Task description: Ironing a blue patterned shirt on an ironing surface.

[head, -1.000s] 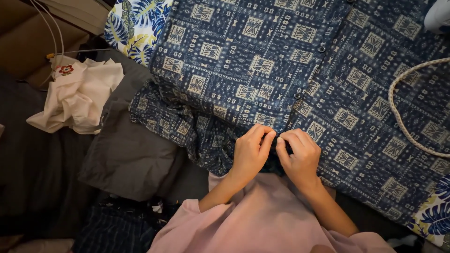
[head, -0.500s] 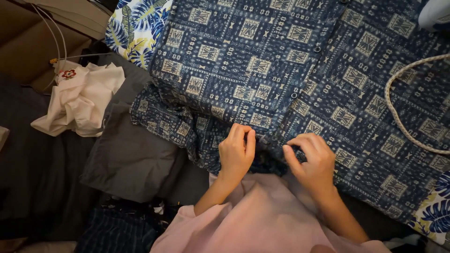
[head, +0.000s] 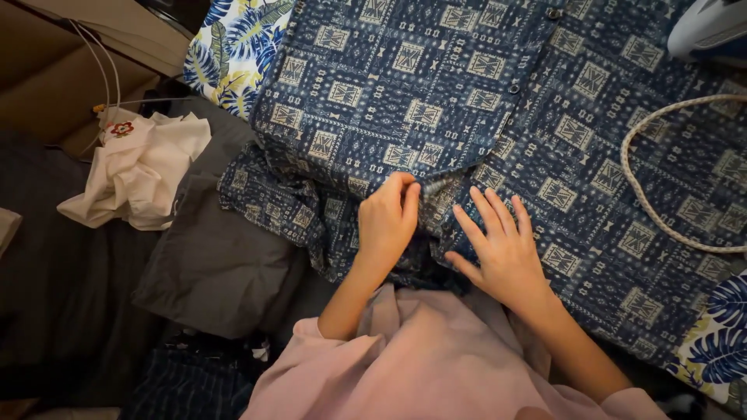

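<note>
Head view looking straight down: the blue patterned shirt (head: pixel 436 101) is spread out over a leaf-print cover (head: pixel 233 47), front side up, with its button placket running diagonally from the top toward the hands. The bottom hem sits right at the person's wrists, bunched and rumpled on the left side.

Left hand (head: pixel 385 222) has its fingers curled in, pinching a fold of the shirt at the placket edge near the hem. Right hand (head: pixel 502 253) is open, fingers spread and lying flat on the cloth just beside it, pressing rather than gripping anything.

Looks like thin woven fabric to me, so light, floppy, zero stiffness, and it'll wrinkle or slide if you tug 1 corner. Best bet for holding it is probably the placket or hem, where the doubled layers give something firmer to pinch.

Around it: a white braided cord (head: pixel 654 194) loops across the right of the shirt, a pale iron-like appliance (head: pixel 708 31) pokes in at the top right corner, grey fabric (head: pixel 218 257) lies to the left, and a crumpled white cloth (head: pixel 140 175) sits further left.
</note>
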